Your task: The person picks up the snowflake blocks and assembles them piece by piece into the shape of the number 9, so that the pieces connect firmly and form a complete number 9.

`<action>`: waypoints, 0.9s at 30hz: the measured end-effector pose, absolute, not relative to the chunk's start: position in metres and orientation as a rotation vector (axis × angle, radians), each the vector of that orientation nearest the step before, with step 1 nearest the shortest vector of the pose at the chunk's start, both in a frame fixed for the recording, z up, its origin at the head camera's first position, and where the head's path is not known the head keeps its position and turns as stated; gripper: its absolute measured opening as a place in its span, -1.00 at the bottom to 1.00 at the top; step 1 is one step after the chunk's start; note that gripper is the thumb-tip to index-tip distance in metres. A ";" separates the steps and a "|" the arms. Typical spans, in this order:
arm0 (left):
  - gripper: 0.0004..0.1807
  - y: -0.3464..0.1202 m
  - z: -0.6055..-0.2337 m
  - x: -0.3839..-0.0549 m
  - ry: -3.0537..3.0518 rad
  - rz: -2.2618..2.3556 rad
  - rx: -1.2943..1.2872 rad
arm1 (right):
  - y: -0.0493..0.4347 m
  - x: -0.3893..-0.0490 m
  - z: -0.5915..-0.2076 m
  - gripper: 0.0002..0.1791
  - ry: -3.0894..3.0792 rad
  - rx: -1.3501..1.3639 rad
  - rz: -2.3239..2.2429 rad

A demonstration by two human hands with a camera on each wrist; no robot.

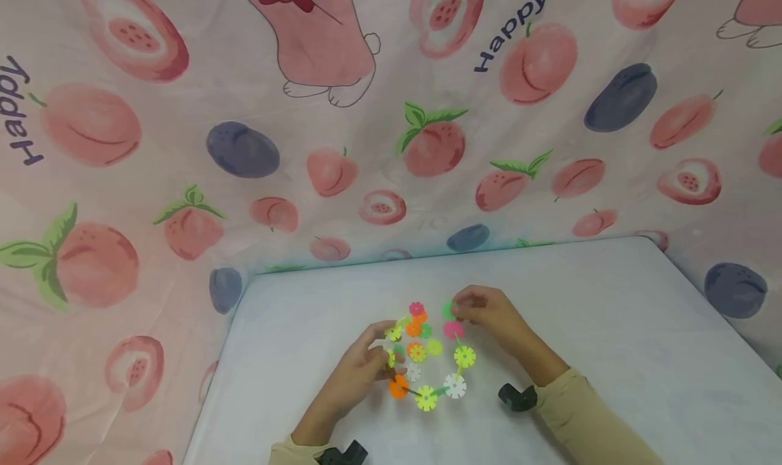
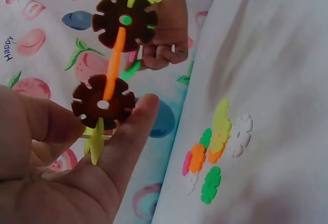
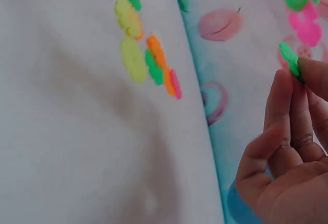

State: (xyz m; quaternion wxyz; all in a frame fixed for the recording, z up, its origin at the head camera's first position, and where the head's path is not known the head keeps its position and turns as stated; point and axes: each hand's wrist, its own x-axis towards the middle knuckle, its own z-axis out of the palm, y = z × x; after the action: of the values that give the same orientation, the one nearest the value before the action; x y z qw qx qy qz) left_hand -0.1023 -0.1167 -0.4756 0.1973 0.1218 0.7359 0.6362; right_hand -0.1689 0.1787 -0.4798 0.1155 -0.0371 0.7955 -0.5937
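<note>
A curved chain of slotted flower-shaped plastic discs (image 1: 426, 399), in yellow, white, orange, pink and other colours, hangs over the table between both hands. My left hand (image 1: 360, 366) holds it at its left side, thumb and fingers around a yellow disc (image 2: 95, 144) next to a dark brown one (image 2: 103, 102). Between thumb and fingertips, my right hand (image 1: 489, 312) pinches a single green disc (image 3: 290, 60). That disc is close to the pink disc (image 3: 306, 24) at the chain's right end, with a small gap showing in the right wrist view.
Several loose discs (image 1: 434, 347) in orange, yellow, green, white and pink lie on the white table (image 1: 305, 329), beyond and inside the chain's curve. A fruit-print cloth (image 1: 342, 132) hangs behind the table's far edge. Dark wrist cameras (image 1: 517, 397) sit by both sleeves.
</note>
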 end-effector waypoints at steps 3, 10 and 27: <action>-0.45 -0.117 -0.477 -0.102 2.062 1.759 0.352 | 0.174 -0.165 -0.468 -0.73 2.347 -0.115 -1.712; -0.47 -0.115 -0.477 -0.101 2.078 1.711 0.377 | 0.158 -0.157 -0.453 -0.82 2.401 -0.180 -1.584; -0.48 -0.115 -0.474 -0.098 2.039 1.688 0.476 | 0.141 -0.149 -0.449 -0.80 2.372 -0.217 -1.573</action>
State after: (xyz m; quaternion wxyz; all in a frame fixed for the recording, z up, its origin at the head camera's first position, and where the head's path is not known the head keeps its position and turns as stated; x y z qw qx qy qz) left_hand -0.0980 -0.1148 -0.4741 0.2243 0.1724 0.7389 0.6116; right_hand -0.1489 0.1410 -0.4488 0.1431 -0.0753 0.8224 -0.5454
